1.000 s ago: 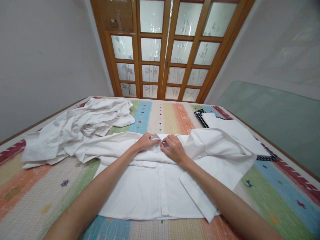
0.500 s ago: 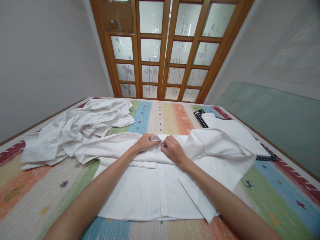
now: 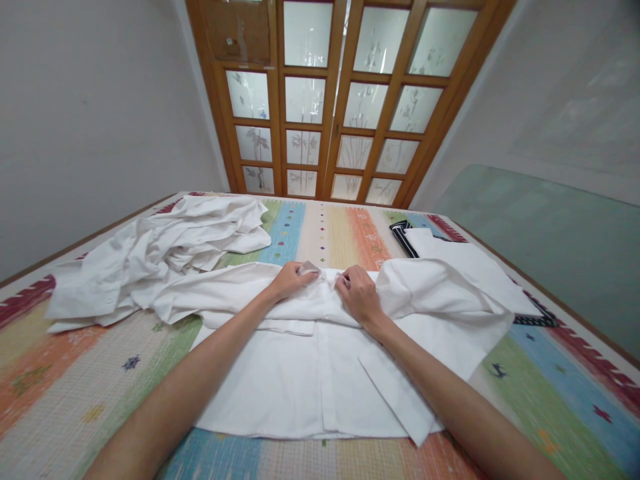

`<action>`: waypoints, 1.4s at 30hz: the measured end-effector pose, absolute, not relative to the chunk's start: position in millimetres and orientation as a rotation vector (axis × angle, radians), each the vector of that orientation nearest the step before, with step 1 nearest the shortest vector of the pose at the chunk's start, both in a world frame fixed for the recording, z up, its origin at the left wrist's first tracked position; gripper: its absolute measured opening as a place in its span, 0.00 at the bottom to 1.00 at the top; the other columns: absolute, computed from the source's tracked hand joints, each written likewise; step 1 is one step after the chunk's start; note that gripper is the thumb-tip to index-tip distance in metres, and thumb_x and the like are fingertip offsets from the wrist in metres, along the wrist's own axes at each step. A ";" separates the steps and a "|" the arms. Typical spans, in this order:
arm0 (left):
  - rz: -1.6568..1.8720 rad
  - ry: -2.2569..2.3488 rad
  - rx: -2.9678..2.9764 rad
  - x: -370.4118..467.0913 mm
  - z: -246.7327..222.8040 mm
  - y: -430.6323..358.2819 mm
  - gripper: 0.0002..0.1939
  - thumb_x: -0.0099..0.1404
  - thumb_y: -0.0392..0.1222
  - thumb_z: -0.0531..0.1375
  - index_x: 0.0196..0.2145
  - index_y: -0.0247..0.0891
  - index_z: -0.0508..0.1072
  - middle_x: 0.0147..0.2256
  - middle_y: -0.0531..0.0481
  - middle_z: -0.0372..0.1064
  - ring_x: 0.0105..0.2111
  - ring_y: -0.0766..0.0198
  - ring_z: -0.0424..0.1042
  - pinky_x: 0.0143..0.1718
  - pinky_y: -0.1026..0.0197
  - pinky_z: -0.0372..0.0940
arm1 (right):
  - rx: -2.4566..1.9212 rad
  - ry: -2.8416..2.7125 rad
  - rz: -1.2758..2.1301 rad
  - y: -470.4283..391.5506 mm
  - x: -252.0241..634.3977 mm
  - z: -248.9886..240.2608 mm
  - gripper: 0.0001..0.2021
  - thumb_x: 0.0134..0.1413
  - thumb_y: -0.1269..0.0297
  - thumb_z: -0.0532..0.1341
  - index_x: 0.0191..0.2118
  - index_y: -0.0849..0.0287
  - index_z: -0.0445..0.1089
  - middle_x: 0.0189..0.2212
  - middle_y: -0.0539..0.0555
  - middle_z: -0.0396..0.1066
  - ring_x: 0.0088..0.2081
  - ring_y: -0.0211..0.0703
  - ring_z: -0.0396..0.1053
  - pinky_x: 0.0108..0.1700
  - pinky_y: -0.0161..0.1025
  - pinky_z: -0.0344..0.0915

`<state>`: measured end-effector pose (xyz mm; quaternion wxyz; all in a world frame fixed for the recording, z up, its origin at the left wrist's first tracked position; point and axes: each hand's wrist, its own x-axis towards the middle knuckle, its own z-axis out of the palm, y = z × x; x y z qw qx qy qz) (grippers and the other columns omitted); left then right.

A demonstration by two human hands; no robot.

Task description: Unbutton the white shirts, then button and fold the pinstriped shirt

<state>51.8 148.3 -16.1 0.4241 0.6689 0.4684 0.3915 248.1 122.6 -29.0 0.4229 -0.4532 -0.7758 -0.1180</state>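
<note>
A white shirt (image 3: 280,387) lies spread on the table, its lower part flat toward me and its upper part gathered in folds. At the far edge of the shirt, near its middle, my left hand (image 3: 294,280) is closed on the fabric, a small flap sticking up between thumb and fingers. My right hand (image 3: 357,293) pinches the cloth a little to the right, fingers curled. Between the two hands runs a short stretch of rumpled white fabric. A sleeve cuff (image 3: 400,400) points toward me beneath my right forearm.
A crumpled pile of white garments (image 3: 180,233) lies at the left, touching the shirt. Folded white cloth (image 3: 465,267) rests on a black-and-white patterned item (image 3: 535,320) at the right. Striped cloth (image 3: 100,380) covers the table. Wood-framed glass doors (image 3: 330,100) stand beyond.
My right hand has moved right, away from my left, widening the gap between them. My left hand has shifted slightly left and keeps its grip. The view has moved slightly.
</note>
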 end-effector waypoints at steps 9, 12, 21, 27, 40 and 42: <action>1.640 1.394 1.302 30.0 16.0 166.3 0.17 0.48 0.48 0.66 0.17 0.35 0.66 0.16 0.57 0.57 0.18 0.72 0.54 0.18 0.68 0.48 | -1.249 -1.624 -0.431 139.8 282.6 17.1 0.08 0.55 0.64 0.55 0.26 0.56 0.60 0.24 0.53 0.64 0.32 0.47 0.60 0.38 0.42 0.57; 1.745 1.447 1.217 24.3 24.7 167.6 0.18 0.51 0.45 0.66 0.15 0.37 0.62 0.13 0.59 0.52 0.16 0.72 0.52 0.17 0.67 0.47 | -1.340 -1.618 -0.340 141.9 288.6 25.3 0.07 0.54 0.64 0.55 0.27 0.57 0.62 0.24 0.53 0.66 0.30 0.46 0.62 0.36 0.42 0.58; 1.699 1.160 1.639 40.3 37.9 152.9 0.13 0.56 0.48 0.64 0.29 0.33 0.75 0.27 0.50 0.72 0.28 0.65 0.68 0.30 0.65 0.62 | -0.932 -2.096 0.003 108.5 251.7 35.7 0.20 0.51 0.76 0.52 0.51 0.58 0.65 0.50 0.58 0.68 0.39 0.44 0.68 0.41 0.41 0.64; 1.764 1.480 2.003 39.4 48.1 144.2 0.08 0.61 0.43 0.60 0.30 0.35 0.73 0.30 0.47 0.72 0.35 0.59 0.69 0.42 0.58 0.63 | -1.006 -2.144 0.102 102.1 242.9 34.2 0.03 0.56 0.66 0.58 0.35 0.59 0.67 0.29 0.53 0.69 0.29 0.41 0.65 0.34 0.37 0.61; 0.732 0.869 2.364 60.6 29.1 130.1 0.13 0.60 0.36 0.51 0.34 0.35 0.75 0.32 0.49 0.74 0.34 0.61 0.70 0.39 0.61 0.62 | -0.963 -2.202 0.164 102.0 244.2 29.0 0.03 0.51 0.71 0.58 0.31 0.59 0.62 0.29 0.51 0.61 0.26 0.37 0.59 0.28 0.35 0.57; 0.831 0.966 2.212 61.4 15.7 132.7 0.11 0.59 0.39 0.53 0.30 0.34 0.75 0.28 0.50 0.72 0.31 0.63 0.68 0.35 0.63 0.61 | -0.981 -2.183 0.145 106.0 245.4 23.3 0.04 0.49 0.71 0.59 0.30 0.58 0.61 0.28 0.50 0.61 0.26 0.38 0.59 0.29 0.35 0.57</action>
